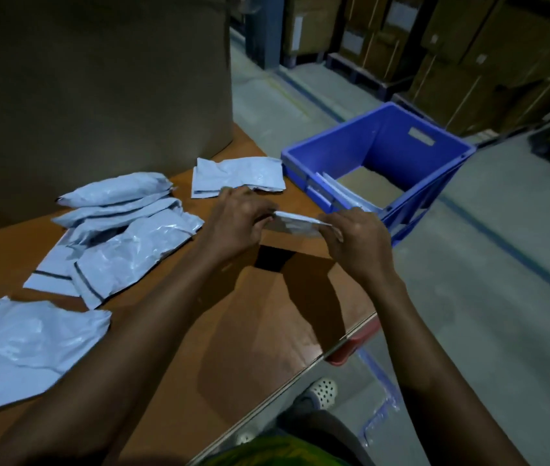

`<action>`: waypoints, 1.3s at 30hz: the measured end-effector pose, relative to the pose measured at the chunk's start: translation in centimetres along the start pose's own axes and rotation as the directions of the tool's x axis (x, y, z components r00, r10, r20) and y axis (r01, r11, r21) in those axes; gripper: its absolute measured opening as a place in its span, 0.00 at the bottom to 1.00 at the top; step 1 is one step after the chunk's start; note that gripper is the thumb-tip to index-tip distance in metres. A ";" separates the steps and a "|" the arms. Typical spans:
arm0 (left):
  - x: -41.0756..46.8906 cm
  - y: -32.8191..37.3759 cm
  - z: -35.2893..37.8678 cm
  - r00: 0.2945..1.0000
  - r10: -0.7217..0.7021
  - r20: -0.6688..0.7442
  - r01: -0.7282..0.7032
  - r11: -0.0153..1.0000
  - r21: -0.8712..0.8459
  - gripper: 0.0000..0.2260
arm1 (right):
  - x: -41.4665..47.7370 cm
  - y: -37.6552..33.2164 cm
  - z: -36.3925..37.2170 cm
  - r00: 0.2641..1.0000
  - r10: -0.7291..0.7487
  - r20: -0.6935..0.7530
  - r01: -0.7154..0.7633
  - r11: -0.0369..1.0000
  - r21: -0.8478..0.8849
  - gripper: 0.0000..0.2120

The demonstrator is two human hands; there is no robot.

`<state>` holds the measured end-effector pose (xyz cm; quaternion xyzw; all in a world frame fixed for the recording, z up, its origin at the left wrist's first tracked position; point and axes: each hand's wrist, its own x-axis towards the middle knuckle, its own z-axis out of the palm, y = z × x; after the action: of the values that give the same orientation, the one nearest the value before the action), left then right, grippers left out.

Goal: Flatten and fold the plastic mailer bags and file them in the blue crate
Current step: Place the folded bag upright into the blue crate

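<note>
Left hand [238,218] and right hand [355,238] each pinch an end of a folded mailer [295,223], held above the desk [266,317] just near of the crate [381,156]. Loose mailers [115,237] lie left. Filed mailers [344,193] stand inside the crate.

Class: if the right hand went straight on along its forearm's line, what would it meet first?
Probably the near wall of the blue crate, just beyond the right hand pinching the folded mailer; depth is unclear, so it might pass above the rim.
</note>
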<state>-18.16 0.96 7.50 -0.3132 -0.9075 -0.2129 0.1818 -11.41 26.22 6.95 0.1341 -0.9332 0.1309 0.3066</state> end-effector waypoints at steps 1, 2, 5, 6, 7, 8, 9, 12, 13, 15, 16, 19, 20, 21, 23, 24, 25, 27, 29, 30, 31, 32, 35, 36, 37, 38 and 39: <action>2.2 -0.2 0.0 1.000 0.030 0.003 -0.030 0.999 0.013 0.12 | 1.1 1.0 -0.4 1.000 0.017 -0.012 -0.017 1.000 -0.021 0.07; 4.4 -0.2 0.0 0.998 0.066 -0.003 -0.066 0.998 0.024 0.13 | 2.2 2.2 -0.7 0.999 0.030 -0.026 -0.031 0.999 -0.040 0.08; 11.6 0.2 0.7 0.986 0.161 -0.029 -0.160 0.986 0.045 0.14 | 5.7 6.5 -1.3 0.992 0.058 -0.113 -0.067 0.994 -0.081 0.08; 14.2 0.3 1.4 0.983 0.184 -0.030 -0.182 0.982 0.058 0.14 | 6.9 8.1 -1.4 0.986 0.066 -0.150 -0.082 0.992 -0.100 0.07; 16.8 0.4 2.2 0.979 0.201 -0.025 -0.198 0.977 0.074 0.14 | 8.0 9.7 -1.3 0.982 0.078 -0.174 -0.099 0.988 -0.116 0.07; 19.3 0.4 3.4 0.976 0.219 -0.015 -0.217 0.972 0.092 0.16 | 9.1 11.4 -1.1 0.979 0.094 -0.183 -0.118 0.985 -0.125 0.08; 21.7 0.3 4.9 0.973 0.231 0.010 -0.231 0.967 0.105 0.17 | 10.1 13.3 -0.8 0.978 0.111 -0.179 -0.136 0.982 -0.134 0.09; 28.1 -0.1 10.1 0.966 0.230 0.114 -0.241 0.965 0.098 0.19 | 12.1 18.8 1.0 0.978 0.174 -0.116 -0.193 0.965 -0.178 0.10; 29.8 -0.2 11.9 0.965 0.214 0.152 -0.230 0.968 0.095 0.18 | 12.5 20.5 1.9 0.976 0.198 -0.087 -0.211 0.959 -0.188 0.09; 32.3 -0.3 15.5 0.955 0.192 0.224 -0.215 0.973 0.084 0.16 | 12.8 23.4 4.0 0.971 0.241 -0.003 -0.235 0.946 -0.223 0.06; 33.2 -0.6 17.3 0.949 0.181 0.256 -0.208 0.975 0.080 0.15 | 13.0 24.6 5.1 0.963 0.264 0.060 -0.241 0.938 -0.247 0.05; 34.4 -1.7 22.7 0.915 0.181 0.359 -0.220 0.973 0.069 0.15 | 13.4 27.2 8.1 0.888 0.360 0.285 -0.268 0.910 -0.316 0.05; 34.4 -2.1 24.3 0.899 0.172 0.403 -0.214 0.975 0.062 0.15 | 13.5 27.7 8.9 0.852 0.385 0.355 -0.270 0.904 -0.333 0.04; 34.3 -2.4 25.7 0.877 0.146 0.457 -0.195 0.979 0.063 0.16 | 13.5 28.1 9.7 0.811 0.401 0.425 -0.261 0.899 -0.350 0.03; 33.9 -3.0 27.8 0.820 0.081 0.566 -0.149 0.986 0.074 0.17 | 13.5 28.7 11.4 0.715 0.420 0.559 -0.229 0.896 -0.381 0.07; 33.6 -3.3 28.6 0.784 0.048 0.619 -0.123 0.989 0.079 0.17 | 13.6 28.7 12.1 0.669 0.420 0.614 -0.211 0.898 -0.385 0.09; 33.4 -3.6 29.0 0.745 0.012 0.667 -0.093 0.992 0.085 0.18 | 13.8 28.7 12.8 0.626 0.417 0.659 -0.204 0.903 -0.378 0.11; 32.9 -4.0 29.6 0.660 -0.038 0.750 -0.048 0.994 0.093 0.20 | 14.1 28.6 14.1 0.516 0.419 0.747 -0.232 0.908 -0.349 0.15; 32.6 -4.2 29.7 0.599 -0.062 0.798 -0.022 0.995 0.094 0.21 | 14.6 28.3 14.9 0.378 0.418 0.826 -0.274 0.903 -0.331 0.19; 32.5 -4.4 29.7 0.593 -0.065 0.802 -0.017 0.996 0.093 0.21 | 14.8 28.3 15.2 0.305 0.417 0.856 -0.294 0.896 -0.332 0.21; 32.5 -4.5 29.7 0.601 -0.065 0.797 -0.015 0.996 0.093 0.21 | 15.0 28.4 15.5 0.248 0.417 0.874 -0.316 0.888 -0.334 0.22; 32.6 -4.6 29.6 0.613 -0.067 0.788 -0.014 0.995 0.095 0.21 | 15.3 28.4 15.8 0.208 0.415 0.886 -0.341 0.880 -0.332 0.23; 32.4 -4.6 29.2 0.610 -0.057 0.791 -0.060 0.991 0.118 0.20 | 15.4 28.7 16.6 0.084 0.359 0.929 -0.392 0.869 -0.300 0.23; 32.3 -4.5 29.1 0.601 -0.053 0.798 -0.088 0.987 0.132 0.20 | 15.3 28.8 16.8 0.051 0.341 0.939 -0.401 0.868 -0.293 0.23; 32.2 -4.4 29.0 0.595 -0.050 0.802 -0.116 0.982 0.147 0.19 | 15.2 28.7 16.8 0.045 0.337 0.941 -0.406 0.866 -0.291 0.23; 32.1 -4.5 28.9 0.597 -0.050 0.801 -0.133 0.978 0.160 0.18 | 15.2 28.5 16.7 0.068 0.345 0.936 -0.414 0.864 -0.288 0.23; 32.0 -4.5 28.9 0.602 -0.052 0.797 -0.138 0.976 0.168 0.18 | 15.2 28.3 16.6 0.105 0.353 0.930 -0.422 0.862 -0.280 0.23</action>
<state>-50.31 27.91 -3.27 -0.3760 -0.9024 0.0516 -0.2042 -41.52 44.52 -1.30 -0.0547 -0.9134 0.1204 -0.3849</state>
